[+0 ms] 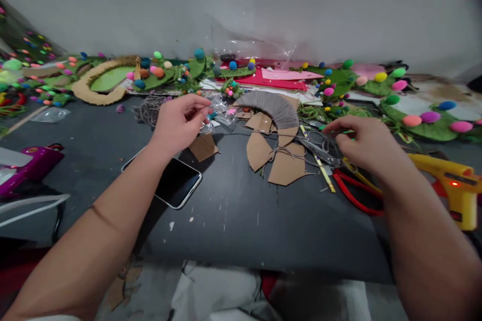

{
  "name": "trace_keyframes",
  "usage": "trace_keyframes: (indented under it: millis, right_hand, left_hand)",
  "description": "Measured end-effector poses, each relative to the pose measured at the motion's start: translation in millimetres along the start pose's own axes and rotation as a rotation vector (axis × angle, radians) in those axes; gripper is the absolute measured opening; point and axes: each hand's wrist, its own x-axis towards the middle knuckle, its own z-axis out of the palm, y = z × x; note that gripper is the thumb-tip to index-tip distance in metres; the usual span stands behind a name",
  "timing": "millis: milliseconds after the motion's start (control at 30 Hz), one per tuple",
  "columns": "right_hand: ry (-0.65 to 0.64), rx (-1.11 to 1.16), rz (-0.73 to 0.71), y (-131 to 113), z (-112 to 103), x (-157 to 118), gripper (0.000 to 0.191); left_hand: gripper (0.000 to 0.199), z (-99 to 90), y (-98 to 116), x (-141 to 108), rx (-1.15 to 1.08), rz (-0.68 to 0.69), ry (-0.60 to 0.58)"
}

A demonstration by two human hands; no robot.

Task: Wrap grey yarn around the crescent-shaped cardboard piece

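Observation:
My left hand is raised over the dark table, thumb and fingers pinched together beside a bundle of grey yarn. A thin grey strand stretches across to my right hand, whose fingers are curled around its end. Between the hands lies a curved cardboard piece wrapped in grey yarn. Below it are cut cardboard pieces with loose yarn on top. Scissors with clear-looking blades lie by my right hand.
A phone lies under my left forearm. At the right are red-handled pliers and a yellow glue gun with a lit red light. A purple tool is at the left. Green leaves with coloured balls line the back.

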Motion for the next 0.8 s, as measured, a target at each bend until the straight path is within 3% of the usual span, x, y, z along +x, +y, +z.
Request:
trace_keyframes:
  millis: [100,167,233,267,300,367,433,500,533,633,700,800]
  right_hand:
    - [-0.085,-0.005,0.044,0.9,-3.8,-1.2,0.02]
    - [-0.22,0.006,0.03,5.7,-5.7,0.6,0.018]
    - [-0.344,-0.004,0.042,12.0,-7.0,4.1,0.03]
    - [-0.343,-0.047,0.088,14.4,-7.4,5.8,0.04]
    - [-0.276,-0.105,0.135,15.6,-7.7,7.0,0.048]
    - [0.007,-0.198,0.145,12.3,-7.2,6.0,0.052]
    - [0.297,-0.146,-0.071,-0.8,-3.8,-1.4,0.044]
    - [0.353,0.068,-0.418,-23.3,4.0,-15.3,0.057]
    - [0.291,0.215,-0.566,-36.7,9.8,-23.7,0.062]
    - [-0.088,0.436,-0.736,-75.2,30.9,-47.1,0.087]
    - [-0.186,0.524,-0.702,-91.5,42.7,-55.5,0.081]
    - [-0.22,0.541,-0.56,-96.9,49.1,-54.5,0.052]
  left_hand:
    - [0.013,0.7,1.8,-0.8,0.003,-0.021,0.003]
    - [0.013,1.6,1.6,-1.4,-0.003,-0.029,-0.002]
    - [0.014,2.4,0.9,-2.2,-0.007,-0.024,-0.019]
    - [0.015,2.9,1.1,-2.9,-0.003,-0.016,-0.033]
    - [0.015,3.4,2.1,-3.9,0.006,-0.001,-0.045]
    - [0.017,5.2,7.6,-7.4,0.021,0.047,-0.088]
    - [0.018,8.7,18.0,-13.6,0.002,0.12,-0.169]
    - [0.018,14.3,31.8,-22.4,-0.077,0.195,-0.279]
    - [0.019,17.5,38.8,-27.5,-0.118,0.214,-0.345]
    - [0.018,26.6,55.9,-41.7,-0.24,0.233,-0.499]
    - [0.016,30.0,61.3,-47.6,-0.268,0.238,-0.578]
    - [0.015,30.1,61.2,-48.7,-0.283,0.2,-0.546]
